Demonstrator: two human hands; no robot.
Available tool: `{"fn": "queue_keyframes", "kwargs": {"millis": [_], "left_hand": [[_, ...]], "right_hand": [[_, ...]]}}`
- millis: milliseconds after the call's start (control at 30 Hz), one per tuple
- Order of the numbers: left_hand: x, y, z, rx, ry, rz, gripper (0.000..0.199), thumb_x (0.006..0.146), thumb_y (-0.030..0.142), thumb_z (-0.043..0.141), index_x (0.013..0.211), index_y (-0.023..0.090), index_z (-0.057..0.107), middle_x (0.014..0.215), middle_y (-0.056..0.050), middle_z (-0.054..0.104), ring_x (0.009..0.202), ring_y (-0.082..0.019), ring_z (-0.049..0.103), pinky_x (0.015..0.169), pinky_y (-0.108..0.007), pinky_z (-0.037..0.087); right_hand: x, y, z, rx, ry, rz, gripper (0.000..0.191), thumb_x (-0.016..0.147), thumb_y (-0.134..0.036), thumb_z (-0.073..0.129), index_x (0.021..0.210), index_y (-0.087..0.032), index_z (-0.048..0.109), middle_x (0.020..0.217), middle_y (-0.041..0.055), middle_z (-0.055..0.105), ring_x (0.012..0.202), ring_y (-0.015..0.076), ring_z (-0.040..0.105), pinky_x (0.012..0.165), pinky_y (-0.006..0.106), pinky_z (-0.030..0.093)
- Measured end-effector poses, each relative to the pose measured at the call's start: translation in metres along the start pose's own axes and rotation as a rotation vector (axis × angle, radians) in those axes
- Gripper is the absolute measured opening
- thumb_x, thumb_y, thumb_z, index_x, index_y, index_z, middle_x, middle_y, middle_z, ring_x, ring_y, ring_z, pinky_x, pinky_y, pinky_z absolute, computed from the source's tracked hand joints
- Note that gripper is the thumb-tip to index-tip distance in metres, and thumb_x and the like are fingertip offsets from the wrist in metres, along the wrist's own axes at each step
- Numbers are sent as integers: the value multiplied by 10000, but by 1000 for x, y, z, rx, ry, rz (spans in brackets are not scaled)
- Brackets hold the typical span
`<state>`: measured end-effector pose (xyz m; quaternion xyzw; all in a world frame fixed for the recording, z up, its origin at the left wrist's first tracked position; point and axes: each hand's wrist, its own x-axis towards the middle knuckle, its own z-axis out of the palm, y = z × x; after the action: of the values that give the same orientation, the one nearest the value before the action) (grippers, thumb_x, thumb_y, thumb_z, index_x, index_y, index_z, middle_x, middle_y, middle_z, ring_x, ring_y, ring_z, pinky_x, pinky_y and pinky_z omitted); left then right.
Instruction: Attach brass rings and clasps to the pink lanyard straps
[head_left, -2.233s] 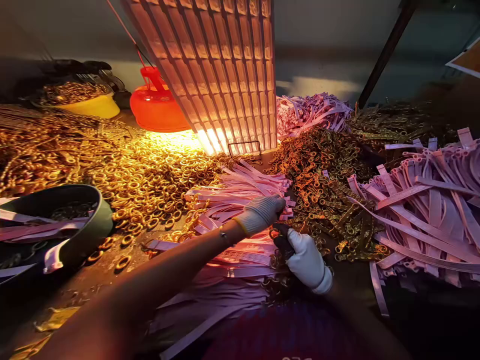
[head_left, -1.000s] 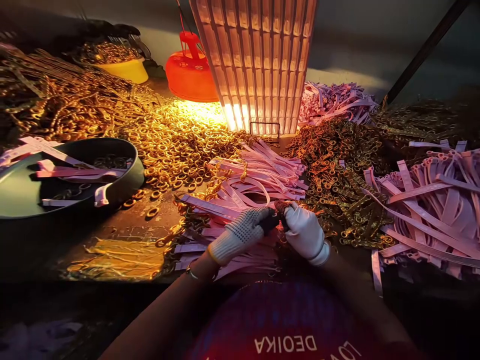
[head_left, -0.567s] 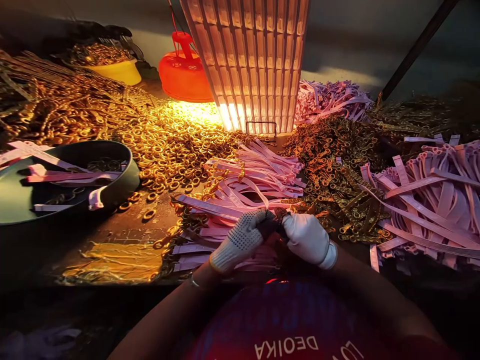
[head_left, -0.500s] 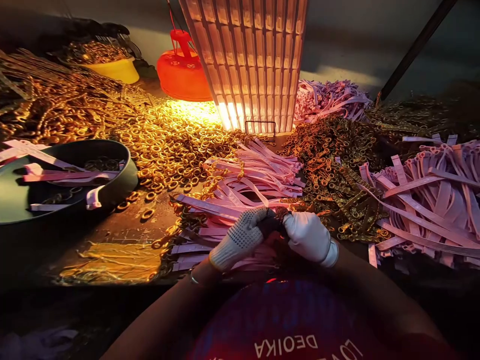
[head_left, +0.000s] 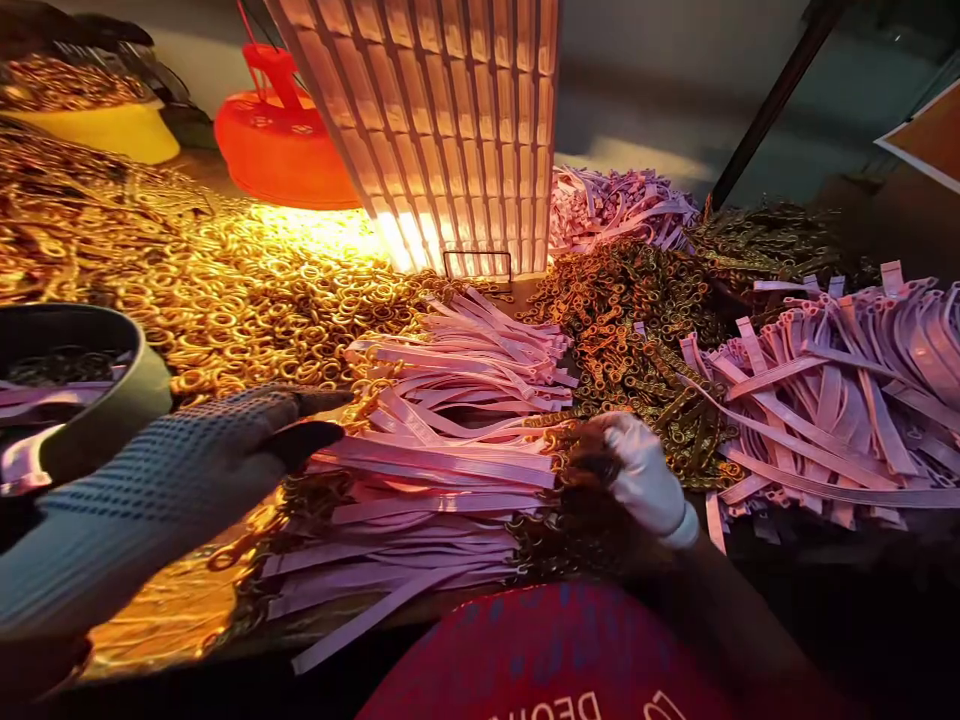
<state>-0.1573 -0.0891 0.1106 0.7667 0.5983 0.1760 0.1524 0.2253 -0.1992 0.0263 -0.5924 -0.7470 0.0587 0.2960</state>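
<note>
My left hand (head_left: 180, 490), in a dotted glove with dark fingertips, reaches over the table at the left. Its fingers are stretched out and apart, near the left ends of a stack of pink straps (head_left: 450, 450) and the gold rings (head_left: 247, 320). On the right, my right hand (head_left: 637, 470) in a white glove has its dark fingers curled at the right ends of those straps, over dark metal clasps (head_left: 536, 545). Whatever those fingers hold, if anything, is too dark to make out.
A dark round pan (head_left: 139, 375) stands at the left. Behind are a yellow tub (head_left: 120, 130), a hanging red lamp (head_left: 289, 150) and a ribbed panel (head_left: 457, 130). Metal clasps (head_left: 637, 310) and more pink straps (head_left: 847, 400) are heaped at the right.
My hands were together over the strap stack; now the left has moved far left and opened, while the right stays near the straps. The view has shifted right, and a strap end now hangs at the front edge.
</note>
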Motion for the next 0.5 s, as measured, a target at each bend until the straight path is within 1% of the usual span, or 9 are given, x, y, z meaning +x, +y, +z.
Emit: {"fn": "queue_keyframes", "kwargs": {"millis": [67,100,133,167,200,233,300,400,500], "left_hand": [[-13,22,11,-228,-21,-164,450,841,570,562,1067,218,729,856,8,752,755,-179,647,714,-290,504],[-18,35,19,-424,-63,-261,395,852,525,593,1062,215,719,692,23,680,600,-134,564,572,-236,444],[-20,49,28,-654,-129,-345,352,871,501,604,1045,213,705,541,48,550,470,-99,431,453,-197,333],[-20,63,38,-893,-200,-396,331,892,494,604,1011,198,691,474,64,438,410,-77,318,392,-179,232],[-18,75,49,-1138,-264,-415,314,906,471,602,995,180,681,470,72,387,389,-63,232,360,-174,168],[-14,85,60,-1371,-338,-455,317,909,464,606,983,164,674,503,63,422,389,-51,192,341,-169,127],[-4,98,79,-1696,-538,-502,379,940,481,580,1012,121,676,625,5,556,398,-36,208,322,-158,105],[6,106,98,-1899,-787,-501,544,956,594,522,1035,84,693,734,-82,666,397,-52,320,300,-171,138],[5,110,107,-1907,-869,-465,598,949,626,524,1092,72,697,793,-121,728,383,-63,389,298,-188,191]], "right_hand": [[15,31,-4,-210,100,134,234,925,-205,556,1070,-152,731,1034,120,692,955,243,611,849,345,452],[23,47,-4,-366,107,208,252,893,-159,556,1068,-129,735,1009,140,693,962,262,600,848,356,437],[30,62,-2,-507,81,258,261,858,-114,555,1045,-108,737,1001,162,691,986,281,586,852,366,419],[36,75,0,-606,53,278,259,827,-76,544,999,-95,737,991,178,688,1001,293,572,854,373,400],[41,85,3,-669,26,282,253,804,-49,535,958,-88,732,992,192,684,1013,302,559,856,378,382],[44,92,7,-698,11,270,240,787,-33,527,914,-87,723,986,202,680,1008,307,549,850,383,369],[44,100,12,-702,21,242,210,763,-22,521,850,-94,698,951,211,669,955,306,541,823,389,356],[37,103,10,-716,62,243,177,718,-37,523,790,-118,663,826,187,641,841,293,531,785,398,370],[32,90,-2,-603,173,210,193,711,-85,522,830,-146,660,773,137,632,849,294,558,857,430,425]]}}
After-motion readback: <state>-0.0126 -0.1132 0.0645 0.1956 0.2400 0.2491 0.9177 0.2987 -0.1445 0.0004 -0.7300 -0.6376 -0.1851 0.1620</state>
